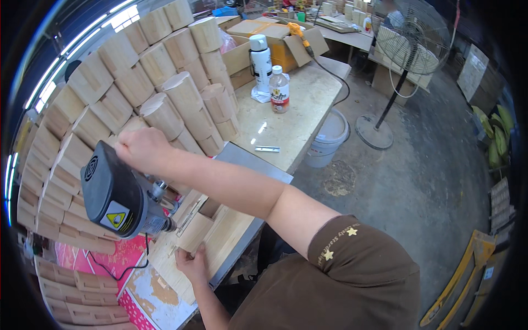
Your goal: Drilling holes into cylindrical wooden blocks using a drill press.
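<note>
A bench drill press (113, 192) with a dark housing stands at the left of the bench, its chuck (168, 224) pointing down at a pale wooden block (195, 232). My left hand (193, 267) holds the near end of that block, thumb and fingers bent against it. The block lies against wooden guide strips (231, 226) on the work board. My right arm reaches across above the block. Beside the top of the drill housing, my right hand (144, 147) is closed in a fist. What it grips is hidden behind the housing and fingers.
Stacked wooden blocks (157, 66) form a high curved wall behind and left of the drill. A white flask (260, 63), a drink bottle (279, 91) and a small metal strip (267, 149) rest on the bench. Right of it are a bucket (324, 148) and a standing fan (407, 55).
</note>
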Available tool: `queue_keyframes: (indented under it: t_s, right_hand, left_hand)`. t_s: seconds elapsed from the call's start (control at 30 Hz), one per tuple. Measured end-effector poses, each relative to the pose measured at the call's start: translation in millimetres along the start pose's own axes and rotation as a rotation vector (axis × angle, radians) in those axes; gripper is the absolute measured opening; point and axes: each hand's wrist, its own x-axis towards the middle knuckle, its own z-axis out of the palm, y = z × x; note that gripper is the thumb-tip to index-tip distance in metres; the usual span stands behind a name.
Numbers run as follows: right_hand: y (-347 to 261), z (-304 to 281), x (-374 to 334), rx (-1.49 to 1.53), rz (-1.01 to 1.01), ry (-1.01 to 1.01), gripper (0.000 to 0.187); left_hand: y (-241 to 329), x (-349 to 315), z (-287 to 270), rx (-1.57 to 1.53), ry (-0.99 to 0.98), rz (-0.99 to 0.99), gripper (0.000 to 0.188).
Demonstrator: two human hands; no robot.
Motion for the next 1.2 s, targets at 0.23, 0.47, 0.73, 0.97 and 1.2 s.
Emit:
queue_keyframes:
  t_s: [0.23, 0.47, 0.73, 0.97, 1.2]
  right_hand:
    - [-1, -55, -67, 0.026, 0.104, -0.382, 0.042]
    - [73, -60, -179, -0.414, -0.060, -0.809, 0.031]
    - [55, -63, -174, -0.216, -0.108, -0.800, 0.027]
    - [51, -67, -170, -0.208, -0.058, -0.865, 0.023]
    - [45, -66, -176, -0.229, -0.099, -0.835, 0.027]
  left_hand:
    - [21, -7, 1, -0.074, 0.085, 0.035, 0.031]
    - [25, -15, -24, 0.231, 0.186, 0.238, 0.028]
    - [39, -42, -99, 0.325, 0.114, 0.192, 0.031]
    - [38, -66, -141, -0.291, 0.122, -0.310, 0.024]
    - [48, -53, -124, -0.433, 0.383, -0.638, 0.035]
